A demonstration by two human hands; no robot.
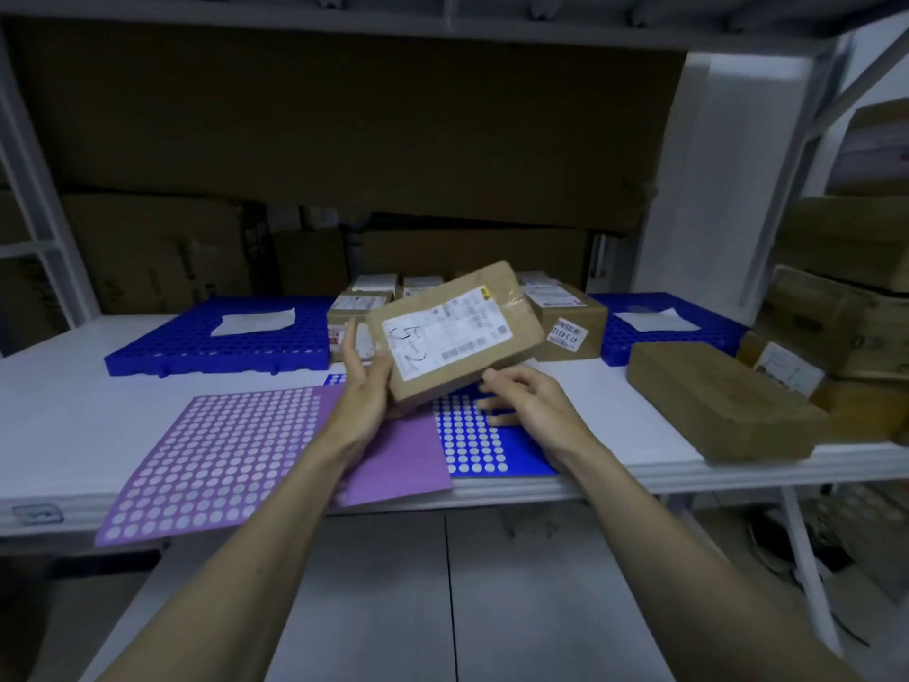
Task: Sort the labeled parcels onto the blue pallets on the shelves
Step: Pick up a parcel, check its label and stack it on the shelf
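Above shelf: left hand grips parcel, tilted, label handwritten "5-2"; right hand open, fingers loosely curled, under parcel's edge. Printed text unreadable.

A brown cardboard parcel is held tilted above the shelf, its white shipping label facing up with "5-2" handwritten in black marker and clear tape at its right end. Behind it, labeled brown parcels stand clustered on the middle blue pallet — white labels on top, one red-and-white sticker on a front face. The left blue pallet and the right blue pallet each carry only a white paper slip.
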